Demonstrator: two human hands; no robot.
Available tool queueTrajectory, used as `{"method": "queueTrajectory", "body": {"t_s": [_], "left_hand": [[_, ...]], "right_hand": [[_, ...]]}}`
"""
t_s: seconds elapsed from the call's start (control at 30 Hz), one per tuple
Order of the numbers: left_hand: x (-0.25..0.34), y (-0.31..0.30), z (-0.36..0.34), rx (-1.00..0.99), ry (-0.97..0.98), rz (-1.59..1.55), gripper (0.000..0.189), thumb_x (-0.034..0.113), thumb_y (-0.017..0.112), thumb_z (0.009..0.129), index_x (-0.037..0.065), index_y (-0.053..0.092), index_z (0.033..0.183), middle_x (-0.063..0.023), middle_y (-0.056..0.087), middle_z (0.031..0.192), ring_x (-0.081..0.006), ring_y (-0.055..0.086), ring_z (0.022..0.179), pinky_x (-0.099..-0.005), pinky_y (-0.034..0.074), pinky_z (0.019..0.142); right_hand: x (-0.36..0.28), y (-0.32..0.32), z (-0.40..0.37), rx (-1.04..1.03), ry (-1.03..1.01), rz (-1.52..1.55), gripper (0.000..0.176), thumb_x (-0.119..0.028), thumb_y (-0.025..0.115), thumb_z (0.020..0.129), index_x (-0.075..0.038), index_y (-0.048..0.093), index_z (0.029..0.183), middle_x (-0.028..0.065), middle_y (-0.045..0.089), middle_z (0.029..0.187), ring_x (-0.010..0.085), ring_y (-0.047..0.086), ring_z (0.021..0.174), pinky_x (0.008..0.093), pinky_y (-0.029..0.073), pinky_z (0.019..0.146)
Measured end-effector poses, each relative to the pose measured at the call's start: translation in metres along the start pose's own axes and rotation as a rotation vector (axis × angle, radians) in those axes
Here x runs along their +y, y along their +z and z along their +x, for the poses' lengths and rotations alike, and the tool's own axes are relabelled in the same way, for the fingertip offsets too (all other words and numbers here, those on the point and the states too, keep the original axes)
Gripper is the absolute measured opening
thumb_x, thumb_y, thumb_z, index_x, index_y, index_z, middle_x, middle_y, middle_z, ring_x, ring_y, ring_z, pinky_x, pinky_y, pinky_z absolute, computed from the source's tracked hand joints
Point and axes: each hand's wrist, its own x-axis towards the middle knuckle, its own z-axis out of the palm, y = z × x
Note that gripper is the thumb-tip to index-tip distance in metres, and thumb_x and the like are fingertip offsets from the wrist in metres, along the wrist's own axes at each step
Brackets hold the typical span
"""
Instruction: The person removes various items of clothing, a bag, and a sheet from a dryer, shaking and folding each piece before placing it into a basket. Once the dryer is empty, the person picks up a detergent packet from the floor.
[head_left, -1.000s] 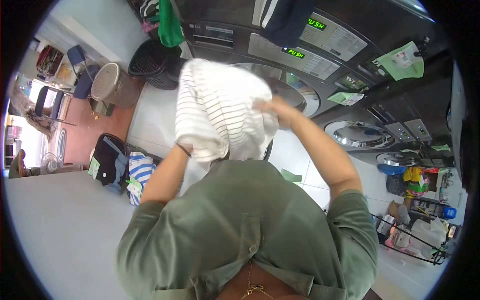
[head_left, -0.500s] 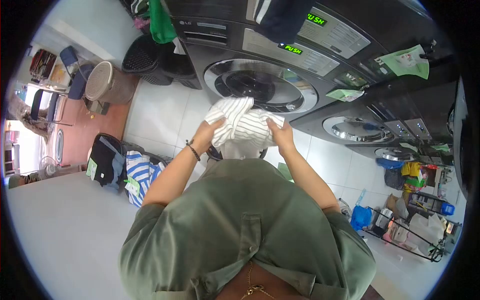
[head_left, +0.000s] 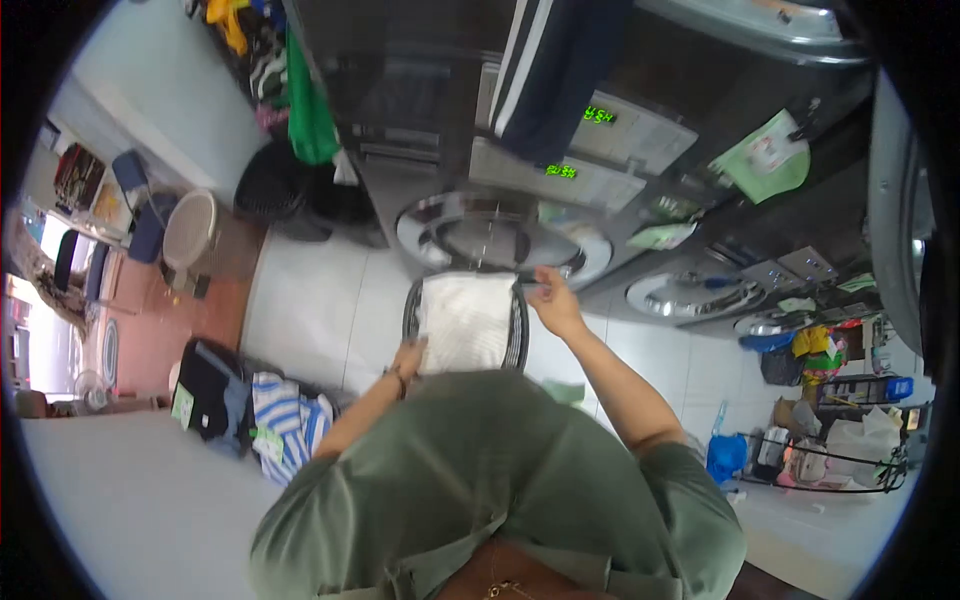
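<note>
Cloth (head_left: 466, 320) – matt | basket (head_left: 519, 330): smooth plastic | washer door rim (head_left: 598, 250) – glossy, metallic | floor tiles (head_left: 305, 295): smooth

We're pretty sure this is a laundromat or laundry shop. We see a row of dark front-loading machines (head_left: 625, 222) with round doors (head_left: 690, 296) and green-lit displays (head_left: 562, 172), way more than we'd expect in a home. We also spot pale green slips (head_left: 762, 160) hanging off the machines, heaps of clothes (head_left: 283, 400) with similar green tags (head_left: 268, 445), and black baskets (head_left: 270, 190) on the white tiled floor (head_left: 365, 300).
</note>
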Motion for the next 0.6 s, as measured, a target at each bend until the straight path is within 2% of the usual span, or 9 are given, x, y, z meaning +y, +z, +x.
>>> {"method": "queueTrajectory", "body": {"t_s": [0.07, 0.13, 0.2, 0.3, 0.37, 0.4, 0.47, 0.53, 0.6], "left_hand": [[-0.024, -0.011, 0.025, -0.069, 0.189, 0.163, 0.043, 0.042, 0.05, 0.091, 0.001, 0.059, 0.099, -0.0101, 0.058, 0.078, -0.0246, 0.061, 0.073, -0.0399, 0.048, 0.05], [-0.017, -0.032, 0.02, -0.216, 0.266, 0.381, 0.042, 0.041, 0.051, 0.09, 0.002, 0.061, 0.101, -0.0129, 0.062, 0.077, -0.0226, 0.062, 0.078, -0.0382, 0.049, 0.068], [-0.02, -0.042, 0.011, -0.028, 0.292, 0.376, 0.045, 0.041, 0.054, 0.088, 0.002, 0.062, 0.109, -0.0159, 0.067, 0.088, -0.0222, 0.064, 0.086, -0.0374, 0.049, 0.078], [-0.046, -0.064, 0.03, -0.086, 0.324, 0.379, 0.049, 0.043, 0.06, 0.085, 0.005, 0.06, 0.117, -0.0182, 0.067, 0.099, -0.0258, 0.064, 0.094, -0.0372, 0.049, 0.084], [-0.049, -0.071, 0.031, 0.007, 0.256, 0.309, 0.055, 0.046, 0.063, 0.082, 0.006, 0.059, 0.119, -0.0177, 0.067, 0.098, -0.0271, 0.064, 0.094, -0.037, 0.049, 0.084], [-0.042, -0.073, 0.016, 0.039, 0.138, 0.187, 0.058, 0.047, 0.064, 0.081, 0.005, 0.058, 0.12, -0.0175, 0.067, 0.097, -0.0277, 0.064, 0.092, -0.0367, 0.049, 0.084], [-0.057, -0.08, 0.013, 0.076, 0.318, 0.313, 0.057, 0.045, 0.064, 0.082, 0.005, 0.057, 0.121, -0.0174, 0.068, 0.098, -0.0275, 0.065, 0.089, -0.0362, 0.05, 0.082], [-0.079, -0.08, 0.016, 0.112, 0.292, 0.329, 0.054, 0.042, 0.063, 0.083, 0.005, 0.056, 0.122, -0.0174, 0.067, 0.1, -0.0273, 0.066, 0.089, -0.0354, 0.051, 0.081], [-0.089, -0.08, 0.002, 0.091, 0.234, 0.295, 0.054, 0.042, 0.063, 0.084, 0.005, 0.056, 0.122, -0.0174, 0.067, 0.101, -0.0272, 0.066, 0.09, -0.0353, 0.051, 0.081]], "right_hand": [[-0.089, -0.054, 0.024, 0.245, -0.43, -0.105, 0.045, -0.013, 0.067, 0.078, -0.008, 0.055, 0.121, 0.0094, 0.061, 0.117, 0.0273, 0.059, 0.104, 0.0378, 0.043, 0.092], [-0.195, -0.113, 0.027, 0.598, -0.81, -0.407, 0.036, -0.017, 0.067, 0.078, -0.014, 0.06, 0.113, 0.0047, 0.061, 0.117, 0.0211, 0.053, 0.114, 0.043, 0.023, 0.102], [-0.276, -0.159, 0.04, 0.987, -1.081, -0.585, 0.034, -0.019, 0.068, 0.076, -0.016, 0.063, 0.11, 0.0007, 0.061, 0.116, 0.0205, 0.051, 0.115, 0.0404, 0.022, 0.099], [-0.364, -0.219, 0.084, 1.303, -1.187, -0.587, 0.028, -0.027, 0.066, 0.079, -0.018, 0.064, 0.106, 0.0007, 0.062, 0.112, 0.0195, 0.053, 0.109, 0.0403, 0.026, 0.094], [-0.405, -0.252, 0.127, 1.338, -1.038, -0.648, 0.035, -0.041, 0.058, 0.085, -0.016, 0.066, 0.108, 0.0063, 0.066, 0.107, 0.0227, 0.057, 0.105, 0.0441, 0.027, 0.095], [-0.428, -0.262, 0.136, 1.172, -0.719, -0.682, 0.053, -0.058, 0.048, 0.085, -0.016, 0.064, 0.114, 0.01, 0.066, 0.112, 0.026, 0.054, 0.114, 0.0458, 0.026, 0.099], [-0.471, -0.272, 0.158, 0.76, -0.255, -0.663, 0.086, -0.077, 0.037, 0.078, -0.009, 0.057, 0.128, 0.0222, 0.053, 0.13, 0.0317, 0.043, 0.129, 0.0539, 0.014, 0.108], [-0.478, -0.286, 0.217, 0.477, -0.391, -0.359, 0.071, -0.062, 0.052, 0.08, -0.006, 0.059, 0.124, 0.0185, 0.054, 0.13, 0.0284, 0.046, 0.126, 0.0419, 0.029, 0.105], [-0.481, -0.302, 0.258, 0.498, -0.427, -0.617, 0.049, -0.043, 0.06, 0.084, -0.005, 0.066, 0.114, 0.0127, 0.066, 0.11, 0.0258, 0.061, 0.099, 0.035, 0.045, 0.086]]}}
